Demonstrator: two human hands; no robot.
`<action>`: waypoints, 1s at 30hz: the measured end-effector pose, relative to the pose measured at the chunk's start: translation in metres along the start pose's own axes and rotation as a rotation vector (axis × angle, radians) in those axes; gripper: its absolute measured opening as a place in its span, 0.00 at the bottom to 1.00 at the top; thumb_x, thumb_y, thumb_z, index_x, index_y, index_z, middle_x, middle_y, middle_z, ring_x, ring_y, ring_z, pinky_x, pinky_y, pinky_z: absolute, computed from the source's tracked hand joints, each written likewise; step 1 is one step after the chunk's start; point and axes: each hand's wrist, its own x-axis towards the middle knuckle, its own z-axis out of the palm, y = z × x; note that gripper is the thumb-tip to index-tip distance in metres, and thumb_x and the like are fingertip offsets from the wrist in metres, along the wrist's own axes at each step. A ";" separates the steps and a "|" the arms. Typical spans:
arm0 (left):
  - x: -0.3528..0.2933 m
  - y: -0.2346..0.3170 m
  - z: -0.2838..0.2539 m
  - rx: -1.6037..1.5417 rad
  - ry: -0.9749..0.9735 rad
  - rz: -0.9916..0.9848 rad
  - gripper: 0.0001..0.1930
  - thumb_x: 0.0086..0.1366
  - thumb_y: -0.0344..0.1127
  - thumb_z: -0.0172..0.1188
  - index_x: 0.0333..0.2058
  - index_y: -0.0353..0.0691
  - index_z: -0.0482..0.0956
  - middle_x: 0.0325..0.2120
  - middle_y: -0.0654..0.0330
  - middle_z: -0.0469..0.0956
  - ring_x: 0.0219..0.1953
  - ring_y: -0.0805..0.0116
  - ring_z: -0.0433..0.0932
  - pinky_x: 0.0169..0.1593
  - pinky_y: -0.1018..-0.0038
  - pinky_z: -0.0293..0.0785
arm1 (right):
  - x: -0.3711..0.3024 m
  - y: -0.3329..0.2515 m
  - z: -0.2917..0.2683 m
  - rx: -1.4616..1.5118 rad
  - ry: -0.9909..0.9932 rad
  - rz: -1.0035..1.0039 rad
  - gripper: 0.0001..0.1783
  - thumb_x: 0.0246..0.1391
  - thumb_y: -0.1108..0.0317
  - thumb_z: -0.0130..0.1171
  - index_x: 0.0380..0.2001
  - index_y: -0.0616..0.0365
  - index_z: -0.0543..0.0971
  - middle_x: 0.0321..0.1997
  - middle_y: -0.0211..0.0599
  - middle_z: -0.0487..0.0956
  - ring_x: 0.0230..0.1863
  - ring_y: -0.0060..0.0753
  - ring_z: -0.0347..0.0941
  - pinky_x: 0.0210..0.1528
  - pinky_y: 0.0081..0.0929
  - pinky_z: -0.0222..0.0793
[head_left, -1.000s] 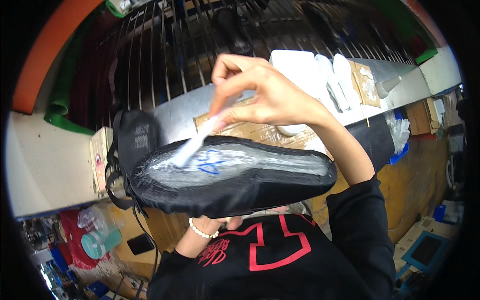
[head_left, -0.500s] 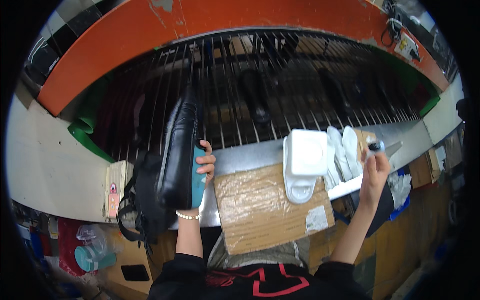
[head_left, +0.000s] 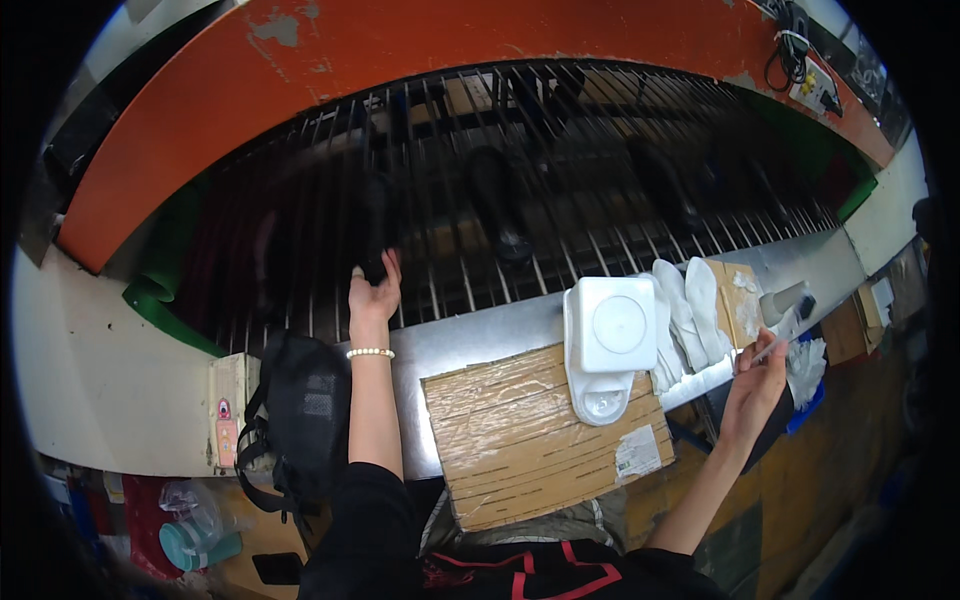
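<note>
My left hand (head_left: 374,292) reaches over the slatted metal rack, thumb and fingers around the near end of a dark shoe (head_left: 377,215). Shadow hides most of that shoe's outline. Over on the right, my right hand (head_left: 757,385) pinches a small brush (head_left: 768,348) with a pale, see-through handle and a dark tip. The tip is beside a small translucent bottle (head_left: 786,300) on the metal ledge. Another black shoe (head_left: 497,205) lies on the rack in the middle, and one more (head_left: 665,185) farther right.
White shoe-shaped insoles (head_left: 690,310) lie beside a white plastic container (head_left: 612,325) on a cardboard sheet (head_left: 540,440). A black bag (head_left: 310,400) stands left of my forearm. An orange panel (head_left: 430,40) arches behind the rack. Below left are a teal-lidded jar (head_left: 190,545) and a phone (head_left: 277,568).
My left hand has moved forward to the rack; the black shoe with the teal sole is no longer raised in front of me. My right hand has lowered slightly, still with the brush.
</note>
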 end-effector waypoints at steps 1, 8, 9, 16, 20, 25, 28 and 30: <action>-0.001 -0.017 0.007 -0.024 -0.121 -0.041 0.32 0.74 0.55 0.49 0.61 0.30 0.66 0.55 0.38 0.69 0.56 0.51 0.74 0.59 0.60 0.79 | 0.000 0.002 0.001 -0.048 0.025 0.026 0.21 0.72 0.58 0.50 0.48 0.70 0.77 0.35 0.26 0.72 0.33 0.17 0.61 0.36 0.21 0.57; 0.056 -0.189 0.039 2.260 -0.039 0.913 0.39 0.63 0.50 0.64 0.65 0.32 0.62 0.56 0.44 0.73 0.56 0.51 0.75 0.61 0.62 0.74 | -0.002 0.007 -0.002 -0.228 0.043 0.009 0.20 0.72 0.58 0.50 0.45 0.68 0.78 0.29 0.24 0.69 0.30 0.15 0.60 0.34 0.18 0.55; 0.065 -0.204 0.031 2.485 0.063 0.909 0.41 0.61 0.50 0.65 0.66 0.33 0.61 0.56 0.44 0.73 0.57 0.50 0.75 0.61 0.62 0.73 | -0.003 0.006 -0.004 -0.238 0.062 0.008 0.19 0.72 0.59 0.50 0.45 0.68 0.78 0.28 0.24 0.69 0.30 0.15 0.59 0.34 0.18 0.54; 0.107 -0.161 -0.002 2.218 0.000 0.217 0.40 0.53 0.48 0.69 0.62 0.37 0.67 0.52 0.44 0.78 0.57 0.52 0.76 0.59 0.61 0.73 | -0.011 -0.006 -0.033 -0.349 0.078 0.014 0.19 0.72 0.59 0.51 0.42 0.67 0.80 0.26 0.22 0.66 0.28 0.14 0.57 0.31 0.17 0.52; 0.029 -0.086 0.040 1.434 -0.047 -0.043 0.24 0.59 0.40 0.63 0.52 0.34 0.80 0.46 0.49 0.81 0.49 0.61 0.81 0.55 0.66 0.77 | -0.017 0.000 -0.035 -0.440 0.053 0.047 0.17 0.71 0.62 0.52 0.40 0.67 0.81 0.25 0.21 0.64 0.27 0.12 0.55 0.30 0.16 0.49; -0.131 -0.100 0.029 1.043 -0.733 0.208 0.42 0.64 0.48 0.61 0.72 0.40 0.53 0.67 0.48 0.63 0.68 0.54 0.63 0.72 0.59 0.55 | -0.022 0.005 -0.013 -0.582 -0.032 0.054 0.17 0.71 0.62 0.52 0.41 0.67 0.81 0.24 0.20 0.64 0.28 0.13 0.56 0.32 0.16 0.50; -0.179 -0.132 0.025 0.802 -0.581 0.203 0.35 0.71 0.43 0.53 0.73 0.45 0.53 0.69 0.50 0.60 0.68 0.51 0.63 0.72 0.54 0.56 | -0.028 -0.006 -0.001 -0.635 -0.236 -0.038 0.09 0.65 0.74 0.57 0.39 0.69 0.83 0.34 0.30 0.75 0.34 0.17 0.63 0.37 0.17 0.58; -0.206 -0.149 0.018 0.377 -0.666 -0.195 0.31 0.72 0.39 0.51 0.71 0.46 0.57 0.65 0.51 0.64 0.59 0.54 0.70 0.64 0.57 0.67 | -0.037 -0.014 0.004 -0.809 -0.395 -0.095 0.06 0.56 0.71 0.66 0.36 0.57 0.88 0.35 0.30 0.75 0.33 0.21 0.65 0.38 0.20 0.58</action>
